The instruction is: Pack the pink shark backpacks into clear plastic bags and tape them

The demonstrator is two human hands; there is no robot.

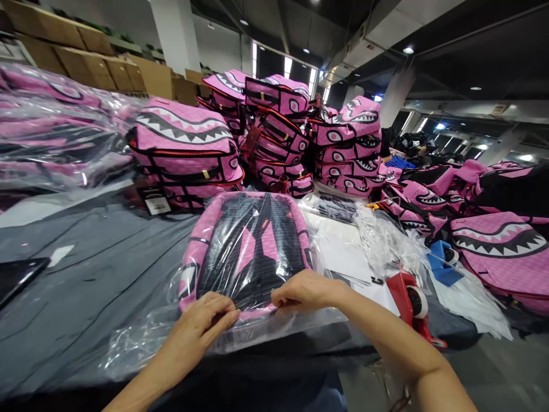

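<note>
A pink-and-black backpack (253, 246) lies in the centre of the frame, its dark strap side facing up, inside a clear plastic bag (137, 346) whose loose film spreads out toward the lower left and along the near edge. The left hand (208, 317) comes in from the bottom of the frame and rests at the backpack's lower left edge, thumb and forefinger brought together on the film. The right hand (304, 290) reaches in from the lower right to the backpack's lower right edge, its fingers curled in and closed on the same film; the fingertips are partly hidden. Both hands touch the near end of the bundle, a short gap between them. Beneath lies a dark grey cloth (107, 274), with a black flat object (19, 277) at the left edge and a white slip (61, 254) just beside it. Right of the bundle are white sheets (345, 257), a heap of crumpled clear plastic (380, 237), a red tape dispenser (398, 292) and, farther right, a blue tape dispenser (444, 269). Behind the bundle, stacks of pink bags (274, 134) with toothed-mouth prints fill the middle of the frame; plastic-wrapped bags (55, 134) are piled at the left, and another pink bag (493, 246) lies at the right edge. Cardboard boxes (86, 66) line the upper left.
</note>
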